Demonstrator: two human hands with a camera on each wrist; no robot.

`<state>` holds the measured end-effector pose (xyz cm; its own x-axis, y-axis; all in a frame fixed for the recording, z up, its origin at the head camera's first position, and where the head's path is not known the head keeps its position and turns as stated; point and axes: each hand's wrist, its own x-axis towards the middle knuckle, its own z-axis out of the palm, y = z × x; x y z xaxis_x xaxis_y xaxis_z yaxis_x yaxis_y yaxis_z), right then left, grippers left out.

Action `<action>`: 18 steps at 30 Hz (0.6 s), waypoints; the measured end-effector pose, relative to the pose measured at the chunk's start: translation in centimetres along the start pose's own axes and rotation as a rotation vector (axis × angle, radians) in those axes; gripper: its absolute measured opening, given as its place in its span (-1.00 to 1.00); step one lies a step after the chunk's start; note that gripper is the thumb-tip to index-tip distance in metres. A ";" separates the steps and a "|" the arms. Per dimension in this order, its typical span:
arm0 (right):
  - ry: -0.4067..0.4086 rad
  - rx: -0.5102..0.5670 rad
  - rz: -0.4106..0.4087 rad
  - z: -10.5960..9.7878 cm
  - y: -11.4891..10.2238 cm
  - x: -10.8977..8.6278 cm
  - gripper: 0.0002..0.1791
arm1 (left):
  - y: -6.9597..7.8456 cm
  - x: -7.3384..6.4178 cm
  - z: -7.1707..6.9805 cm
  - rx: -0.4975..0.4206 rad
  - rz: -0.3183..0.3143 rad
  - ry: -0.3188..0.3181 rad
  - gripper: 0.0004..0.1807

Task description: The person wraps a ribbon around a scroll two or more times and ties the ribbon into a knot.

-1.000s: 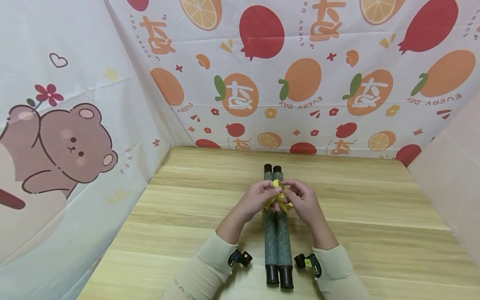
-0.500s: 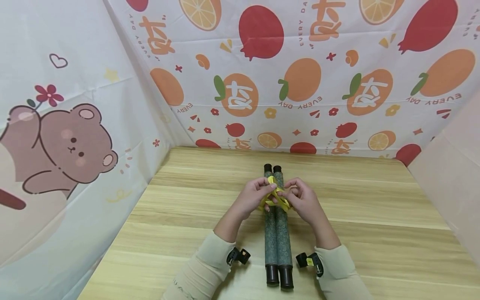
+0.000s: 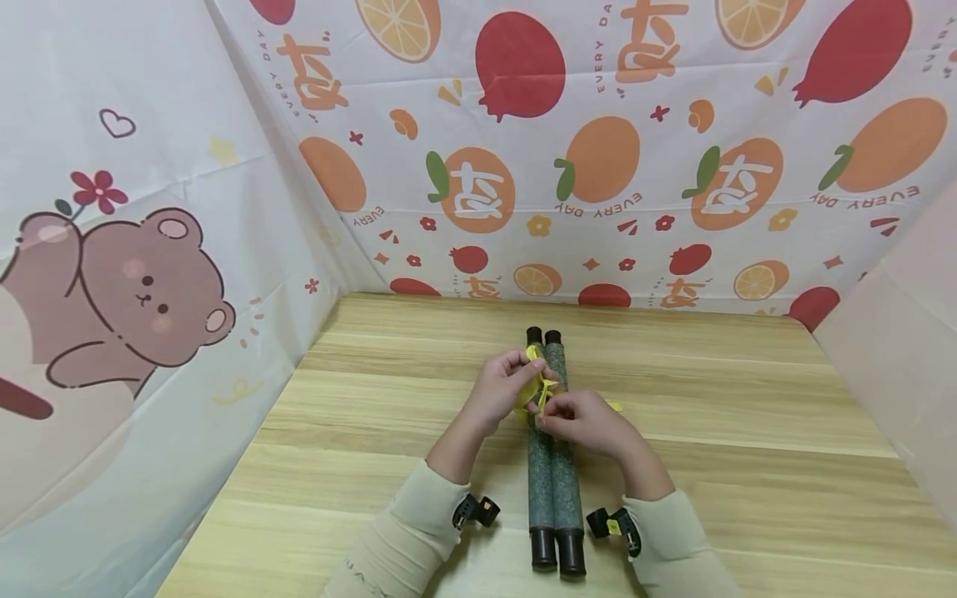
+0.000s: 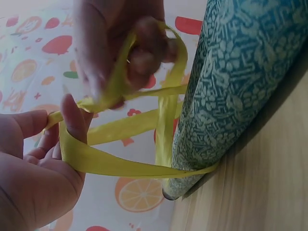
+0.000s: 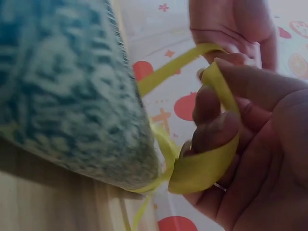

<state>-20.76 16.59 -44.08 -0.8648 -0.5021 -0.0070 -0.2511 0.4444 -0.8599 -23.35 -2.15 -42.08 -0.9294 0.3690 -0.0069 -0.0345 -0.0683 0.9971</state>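
Observation:
Two rolled scrolls (image 3: 553, 486) in green patterned cloth with dark end knobs lie side by side, lengthwise before me. A yellow ribbon (image 4: 120, 161) runs round them toward their far end. My left hand (image 3: 493, 394) pinches a ribbon part between thumb and forefinger, left of the scrolls. Over the scrolls, my right hand (image 3: 594, 423) pinches another part. In the right wrist view a ribbon loop (image 5: 204, 171) passes round the right hand's fingers (image 5: 216, 132). Close to the left fingertips, strands cross in the left wrist view, where the right hand (image 4: 130, 53) is blurred.
The scrolls lie on a wood-grain table (image 3: 359, 399). A fruit-print cloth (image 3: 643, 241) hangs behind it, and a bear-print cloth (image 3: 277, 216) at the left. A loose ribbon end (image 3: 615, 406) shows right of the scrolls.
My right hand has come nearer and to the left, drawing ribbon over the scrolls. My left hand has shifted slightly left, still pinching ribbon. The scrolls have stayed put.

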 end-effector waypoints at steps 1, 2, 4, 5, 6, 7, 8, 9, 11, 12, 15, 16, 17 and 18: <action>0.003 -0.022 0.006 0.2 0.0 0.1 -0.76 | 0.0 0.0 0.1 0.000 0.006 -0.009 -0.69; 0.009 -0.035 0.016 0.3 0.1 0.1 -0.73 | -0.1 0.0 0.2 -0.001 0.011 -0.017 -0.68; 0.030 -0.052 0.048 0.5 0.2 0.2 -0.67 | -0.1 -0.1 0.4 -0.003 0.020 -0.027 -0.68; 0.043 -0.064 0.059 0.6 0.3 0.2 -0.65 | -0.1 -0.1 0.5 -0.002 0.024 -0.031 -0.68; 0.056 -0.076 0.070 0.7 0.4 0.3 -0.64 | -0.1 -0.1 0.5 -0.001 0.028 -0.034 -0.68; 0.069 -0.088 0.078 0.7 0.5 0.3 -0.63 | -0.1 -0.2 0.6 0.001 0.029 -0.038 -0.67; 0.080 -0.100 0.089 0.8 0.5 0.3 -0.62 | -0.1 -0.2 0.7 0.006 0.027 -0.041 -0.68; 0.089 -0.110 0.097 0.8 0.6 0.4 -0.64 | -0.1 -0.3 0.8 0.011 0.027 -0.046 -0.67; 0.106 -0.141 0.104 0.9 0.7 0.5 -0.70 | -0.1 -0.4 1.0 0.026 0.028 -0.053 -0.67; 0.115 -0.153 0.115 0.9 0.7 0.5 -0.72 | -0.1 -0.4 1.0 0.028 0.026 -0.056 -0.67; 0.152 -0.186 0.159 1.0 0.6 0.6 -0.78 | 0.0 -0.6 1.3 0.038 0.029 -0.061 -0.67; 0.170 -0.196 0.179 1.0 0.6 0.6 -0.75 | 0.1 -0.6 1.4 0.035 0.029 -0.069 -0.67; 0.191 -0.209 0.202 0.9 0.5 0.6 -0.76 | 0.1 -0.6 1.5 0.030 0.027 -0.078 -0.67; 0.214 -0.219 0.236 0.9 0.5 0.5 -0.74 | 0.0 -0.7 1.6 0.027 0.026 -0.089 -0.67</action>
<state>-20.95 15.88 -44.98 -0.9754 -0.2107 -0.0653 -0.1009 0.6892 -0.7176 -22.17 -0.95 -41.91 -0.8936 0.4482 0.0250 0.0005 -0.0547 0.9985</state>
